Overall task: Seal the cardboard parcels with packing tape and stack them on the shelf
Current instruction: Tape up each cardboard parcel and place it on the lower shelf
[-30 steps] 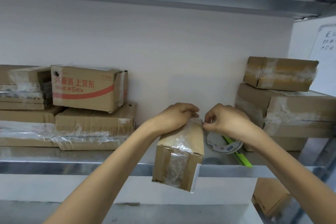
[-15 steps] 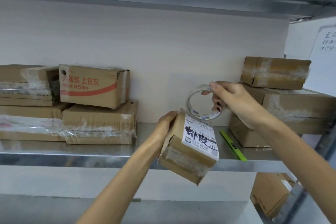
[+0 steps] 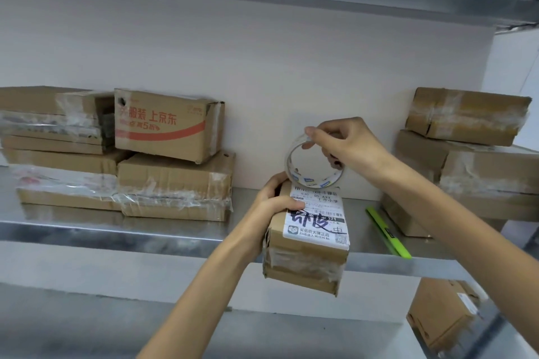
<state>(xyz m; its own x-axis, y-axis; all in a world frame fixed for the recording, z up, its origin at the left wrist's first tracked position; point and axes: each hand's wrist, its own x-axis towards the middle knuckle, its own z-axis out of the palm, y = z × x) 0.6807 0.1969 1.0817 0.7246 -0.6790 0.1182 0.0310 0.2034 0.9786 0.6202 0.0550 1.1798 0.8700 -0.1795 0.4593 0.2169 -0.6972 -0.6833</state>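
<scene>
My left hand grips a small cardboard parcel by its upper left corner, in front of the shelf edge. The parcel carries a white shipping label with black handwriting facing me, and clear tape wraps its lower side. My right hand holds a roll of clear packing tape just above the parcel's top edge, with fingers through the roll's hole and the thumb on its rim.
The steel shelf holds a stack of taped boxes at left, including one with red print, and another stack at right. A green pen-like tool lies on the shelf. One more box sits below right.
The parcel has been turned so its label faces me and now sits more upright. My right hand lifted the tape roll from the shelf and brought it over the parcel's top.
</scene>
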